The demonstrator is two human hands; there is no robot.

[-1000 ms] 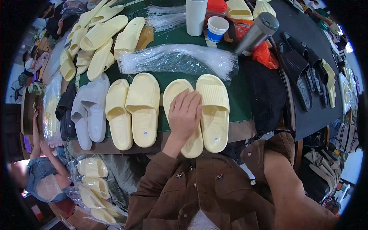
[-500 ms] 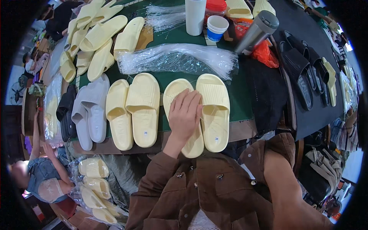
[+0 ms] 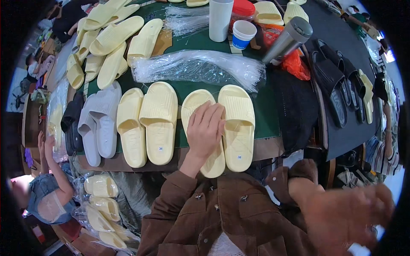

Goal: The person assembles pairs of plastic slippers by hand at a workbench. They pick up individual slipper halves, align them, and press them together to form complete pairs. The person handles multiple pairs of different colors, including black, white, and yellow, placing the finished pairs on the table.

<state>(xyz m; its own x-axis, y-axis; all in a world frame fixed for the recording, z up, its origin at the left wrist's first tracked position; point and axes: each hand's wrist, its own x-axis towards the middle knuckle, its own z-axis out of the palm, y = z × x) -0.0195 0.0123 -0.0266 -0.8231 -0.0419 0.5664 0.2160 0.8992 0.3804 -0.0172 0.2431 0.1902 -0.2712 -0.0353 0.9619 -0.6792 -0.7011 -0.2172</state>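
My left hand (image 3: pixel 204 134) lies palm down on the strap of a pale yellow slide slipper (image 3: pixel 215 160), fingers stretched out and close together. Touching that slipper on the right is its mate (image 3: pixel 239 145), with a small white sticker at the heel. My right hand (image 3: pixel 348 217) is raised at the lower right, away from the slippers; motion smears its fingers. A thin clear strand shows near the pair's toes. To the left stands another pale yellow pair of slippers (image 3: pixel 159 128), then a grey pair (image 3: pixel 104 123) and a black pair (image 3: pixel 73 123).
A bundle of clear plastic strands (image 3: pixel 200 66) lies behind the slippers. Beyond are a white tumbler (image 3: pixel 220 21), a paper cup (image 3: pixel 243 34) and a tilted steel flask (image 3: pixel 288 38). Yellow slippers (image 3: pixel 117 36) pile up back left; black slippers (image 3: pixel 333 81) sit on the right-hand table.
My right hand has come into view at the lower right, where mostly the forearm showed before. My left hand stays on the slipper. The view has shifted slightly.
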